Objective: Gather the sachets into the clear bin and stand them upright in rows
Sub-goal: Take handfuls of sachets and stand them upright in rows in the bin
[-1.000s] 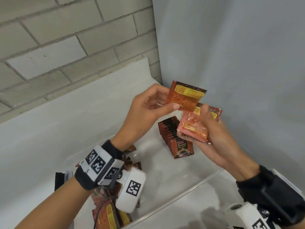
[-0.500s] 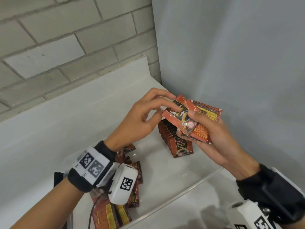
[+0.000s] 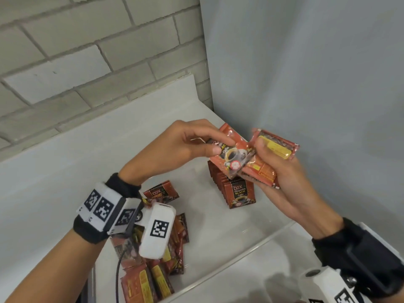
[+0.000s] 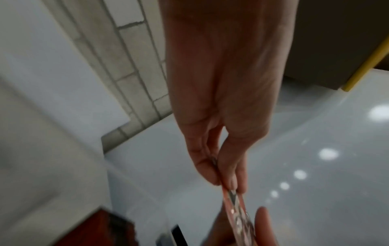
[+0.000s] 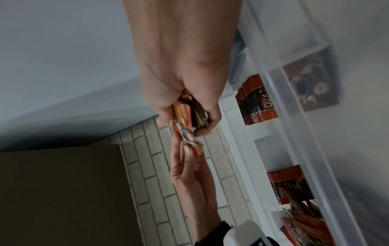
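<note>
Since earlier, slid front-up sachet (image 3: 232, 157) onto fanned stack (image 3: 267, 162). Below both grips: clear bin (image 3: 247, 240), upright row (image 3: 237, 189), loose pile (image 3: 153, 274). Right hand (image 3: 282, 182) curled round stack; left hand (image 3: 175, 149) pinching sachet.

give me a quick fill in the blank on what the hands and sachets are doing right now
1. The left hand pinches one sachet between thumb and ____.
2. The right hand holds a small ____ of sachets.
3. The upright row stands inside the clear ____.
4. The brand printed on the row's front sachet reads ____.

Missing words: fingers; stack; bin; D2X
</note>
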`<state>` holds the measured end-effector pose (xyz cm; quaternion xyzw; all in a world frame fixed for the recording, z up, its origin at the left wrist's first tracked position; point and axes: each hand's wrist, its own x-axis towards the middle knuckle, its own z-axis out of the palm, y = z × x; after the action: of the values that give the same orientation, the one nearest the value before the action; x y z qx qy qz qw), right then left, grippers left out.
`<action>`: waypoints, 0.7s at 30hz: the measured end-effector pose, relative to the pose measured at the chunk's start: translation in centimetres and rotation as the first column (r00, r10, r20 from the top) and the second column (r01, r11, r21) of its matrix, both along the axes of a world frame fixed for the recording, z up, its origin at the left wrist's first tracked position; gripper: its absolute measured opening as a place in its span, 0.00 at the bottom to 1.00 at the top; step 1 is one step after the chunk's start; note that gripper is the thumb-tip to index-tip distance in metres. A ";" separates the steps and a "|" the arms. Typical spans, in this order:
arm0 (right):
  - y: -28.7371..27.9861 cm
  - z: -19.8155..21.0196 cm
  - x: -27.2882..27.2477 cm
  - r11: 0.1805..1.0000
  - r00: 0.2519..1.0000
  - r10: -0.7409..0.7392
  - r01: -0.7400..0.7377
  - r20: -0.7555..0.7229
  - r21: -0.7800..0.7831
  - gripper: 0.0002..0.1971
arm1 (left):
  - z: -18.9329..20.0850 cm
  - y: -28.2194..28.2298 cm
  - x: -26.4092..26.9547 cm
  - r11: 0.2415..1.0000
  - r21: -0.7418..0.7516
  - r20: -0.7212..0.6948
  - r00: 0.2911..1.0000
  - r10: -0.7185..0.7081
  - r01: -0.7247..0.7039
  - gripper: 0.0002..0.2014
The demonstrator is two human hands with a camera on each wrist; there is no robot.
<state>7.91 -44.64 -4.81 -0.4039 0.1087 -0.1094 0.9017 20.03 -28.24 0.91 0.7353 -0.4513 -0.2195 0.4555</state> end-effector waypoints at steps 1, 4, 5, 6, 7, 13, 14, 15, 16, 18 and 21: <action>-0.2 -0.1 0.1 0.996 0.996 -0.090 0.091 -0.016 0.020 0.07 | 0.1 0.2 0.3 0.999 0.046 0.042 0.999 -0.025 0.023 0.12; -0.7 -0.5 0.1 0.953 0.952 -0.303 0.303 -0.050 0.006 0.05 | -0.5 0.3 0.5 0.957 0.251 0.149 0.972 -0.184 0.143 0.12; -0.7 -0.6 0.0 0.945 0.944 -0.328 0.328 -0.042 -0.009 0.07 | -1.0 0.0 0.3 0.929 0.318 0.168 0.954 -0.250 0.188 0.12; -0.6 -0.6 -0.1 0.942 0.942 -0.336 0.335 -0.031 -0.023 0.10 | -1.6 -0.3 -0.1 0.899 0.373 0.181 0.933 -0.312 0.228 0.13; -0.5 -0.5 -0.1 0.943 0.943 -0.331 0.330 -0.022 -0.036 0.12 | -2.4 -0.8 -0.6 0.871 0.417 0.197 0.909 -0.367 0.261 0.13; -0.4 -0.4 -0.3 0.948 0.949 -0.313 0.310 -0.034 -0.070 0.09 | -6.4 -3.4 -1.8 0.802 0.533 0.346 0.796 -0.497 0.269 0.16; -0.4 -0.5 -0.2 0.948 0.948 -0.315 0.312 -0.038 -0.065 0.09 | -6.6 -3.6 -1.8 0.803 0.535 0.380 0.775 -0.505 0.261 0.17; -0.3 -0.4 -0.2 0.949 0.949 -0.312 0.309 -0.041 -0.062 0.10 | -6.8 -3.8 -1.8 0.812 0.525 0.420 0.752 -0.508 0.255 0.17; -0.3 -0.4 -0.2 0.950 0.950 -0.308 0.305 -0.044 -0.061 0.11 | -6.9 -3.9 -1.8 0.828 0.500 0.466 0.727 -0.504 0.254 0.16; -0.2 -0.4 -0.1 0.953 0.953 -0.300 0.297 -0.045 -0.064 0.11 | -7.3 -3.9 -1.8 0.869 0.415 0.567 0.670 -0.479 0.270 0.14; -0.2 -0.4 0.0 0.956 0.955 -0.291 0.288 -0.050 -0.061 0.10 | -8.4 -3.9 -2.1 0.895 0.370 0.684 0.578 -0.445 0.250 0.13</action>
<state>7.86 -44.86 -5.25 -0.4105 0.1898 -0.2314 0.8614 17.95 -32.17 -7.45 0.7029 -0.7056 -0.0310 0.0841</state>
